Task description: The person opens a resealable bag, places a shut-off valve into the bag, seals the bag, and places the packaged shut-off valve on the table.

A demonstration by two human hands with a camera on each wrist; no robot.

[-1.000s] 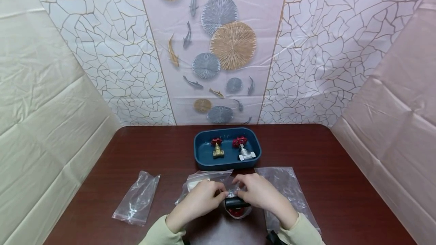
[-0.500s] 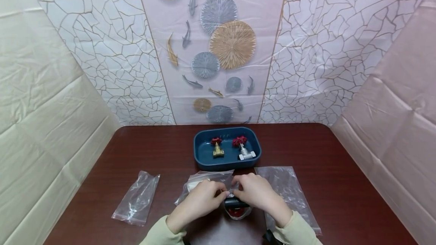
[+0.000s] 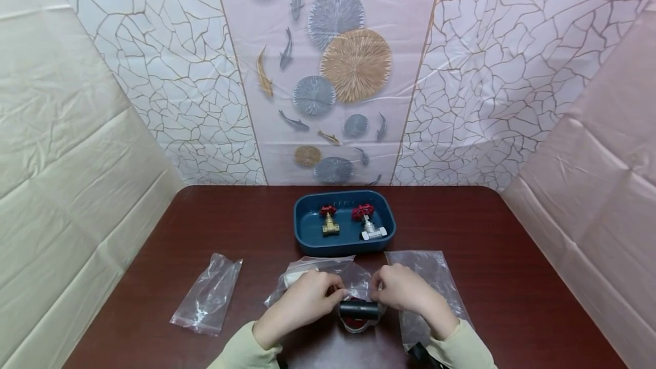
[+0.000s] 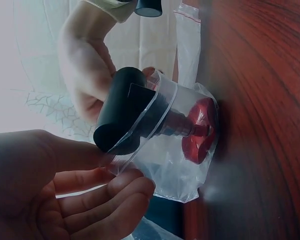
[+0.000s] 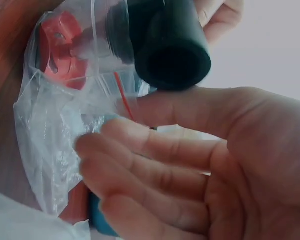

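A valve with a black T-shaped body [image 3: 359, 310] and a red handwheel [image 4: 199, 131] stands wheel-down in a clear zip bag [image 4: 177, 181], its black end sticking out of the bag's mouth. My left hand [image 3: 309, 299] pinches the bag's edge between thumb and fingers, left of the valve. On the other side, my right hand [image 3: 408, 290] has thumb and index finger together at the bag's rim, by the red zip line [image 5: 122, 95]. Its other fingers are loosely bent in the right wrist view.
Behind the hands stands a blue tray [image 3: 344, 251] holding a brass valve [image 3: 330, 225] and a silver valve [image 3: 372, 231], both with red wheels. One flat clear bag [image 3: 209, 295] lies at left, another [image 3: 417, 269] at right. More clear plastic [image 3: 328, 265] lies beyond the left hand.
My right hand has shifted to the right, drawing away from the left hand, and the black valve body shows more fully between them. The left hand has barely moved.
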